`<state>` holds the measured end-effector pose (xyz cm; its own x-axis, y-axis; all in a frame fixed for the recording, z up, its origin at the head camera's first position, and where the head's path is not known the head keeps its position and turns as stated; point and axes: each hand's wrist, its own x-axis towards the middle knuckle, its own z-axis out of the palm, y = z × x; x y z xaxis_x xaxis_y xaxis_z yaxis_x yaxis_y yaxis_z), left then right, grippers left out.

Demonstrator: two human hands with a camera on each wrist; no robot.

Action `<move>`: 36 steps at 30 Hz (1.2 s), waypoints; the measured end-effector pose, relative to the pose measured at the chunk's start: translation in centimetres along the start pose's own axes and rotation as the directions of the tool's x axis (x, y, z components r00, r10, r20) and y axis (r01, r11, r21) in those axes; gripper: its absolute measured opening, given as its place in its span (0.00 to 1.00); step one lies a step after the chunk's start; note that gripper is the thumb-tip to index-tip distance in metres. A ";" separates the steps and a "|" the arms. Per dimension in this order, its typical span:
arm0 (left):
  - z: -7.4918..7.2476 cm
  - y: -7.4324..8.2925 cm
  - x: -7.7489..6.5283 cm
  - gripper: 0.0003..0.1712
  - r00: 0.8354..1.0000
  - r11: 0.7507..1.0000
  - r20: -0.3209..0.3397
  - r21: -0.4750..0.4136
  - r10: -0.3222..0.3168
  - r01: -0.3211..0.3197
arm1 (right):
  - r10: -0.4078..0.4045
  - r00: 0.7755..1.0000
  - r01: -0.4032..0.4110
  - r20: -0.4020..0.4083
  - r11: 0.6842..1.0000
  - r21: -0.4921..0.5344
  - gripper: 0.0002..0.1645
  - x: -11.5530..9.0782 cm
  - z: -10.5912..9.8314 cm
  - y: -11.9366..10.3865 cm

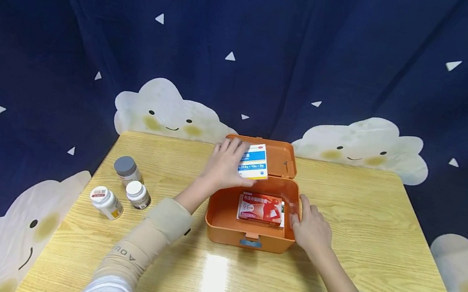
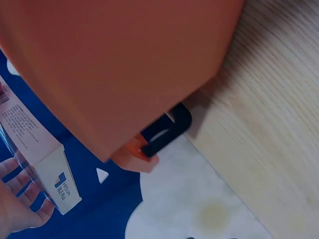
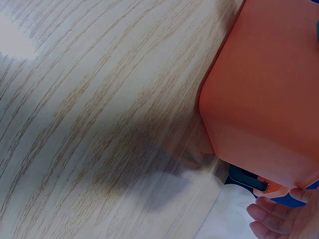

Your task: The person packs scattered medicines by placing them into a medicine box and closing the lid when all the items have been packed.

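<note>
An orange lidded storage box (image 1: 220, 235) stands on the table with its lid (image 1: 283, 156) thrown back. My left hand (image 1: 225, 165) holds a white and blue medicine box (image 1: 254, 162) above the rear of the storage box, thumb toward me. In the left wrist view the fingers (image 2: 25, 191) lie along that medicine box (image 2: 57, 184), whose end reads HISUN. Inside the storage box lies a red medicine box (image 1: 261, 207) over a white one, mostly covered. My right hand (image 1: 312, 229) grips the right rim of the storage box, thumb at the edge and fingers along the outside.
Three bottles stand at the table's left: a grey-capped one (image 1: 126, 170), a small white-capped one (image 1: 138, 195) and a white one (image 1: 106, 202). A dark blue curtain (image 1: 268, 44) with clouds hangs behind the wooden table (image 1: 366, 213). A blue latch (image 1: 250, 243) is on the storage box's front.
</note>
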<state>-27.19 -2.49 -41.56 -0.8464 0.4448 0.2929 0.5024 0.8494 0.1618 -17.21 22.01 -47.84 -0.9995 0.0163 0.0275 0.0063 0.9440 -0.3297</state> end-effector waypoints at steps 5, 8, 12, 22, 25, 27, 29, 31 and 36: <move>0.3 1.2 0.1 0.55 0.999 1.000 0.041 0.021 0.021 -0.022 | 0.001 1.000 -0.001 0.003 1.000 -0.001 0.33 0.0 0.0 0.0; 0.5 1.9 0.0 0.54 0.997 0.999 0.072 0.027 0.033 -0.035 | 0.002 1.000 -0.002 0.003 1.000 -0.002 0.33 0.0 0.0 0.0; 0.8 2.6 -0.1 0.53 0.992 0.997 0.106 0.027 0.066 -0.069 | 0.006 1.000 -0.006 0.002 1.000 -0.001 0.33 0.0 0.0 0.0; 1.6 4.2 -0.4 0.54 0.983 0.989 0.145 0.077 0.113 -0.125 | 0.013 1.000 -0.013 0.017 1.000 0.004 0.33 0.0 0.0 0.0; 2.0 4.6 -0.4 0.53 0.980 0.989 0.156 0.061 0.126 -0.137 | 0.014 1.000 -0.014 0.017 1.000 0.008 0.33 0.0 0.0 0.0; 2.3 4.8 -0.5 0.53 0.977 0.986 0.164 0.064 0.139 -0.151 | 0.013 1.000 -0.013 0.013 1.000 0.010 0.33 0.0 0.0 0.1; 2.6 4.9 -0.5 0.53 0.973 0.985 0.175 0.065 0.148 -0.162 | 0.012 1.000 -0.013 0.008 1.000 0.011 0.33 0.0 0.1 0.1; 2.9 5.1 -0.5 0.54 0.970 0.983 0.189 0.073 0.154 -0.171 | 0.012 1.000 -0.012 0.004 1.000 0.012 0.33 0.0 0.1 0.1; 3.5 5.5 -0.6 0.54 0.961 0.979 0.222 0.084 0.165 -0.188 | 0.011 1.000 -0.011 0.005 1.000 0.009 0.33 0.0 0.0 0.0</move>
<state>-24.52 2.94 -44.18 -0.7697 0.6307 0.0989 0.6355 0.7717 0.0238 -17.23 22.04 -47.87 -0.9995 0.0246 0.0192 0.0166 0.9407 -0.3388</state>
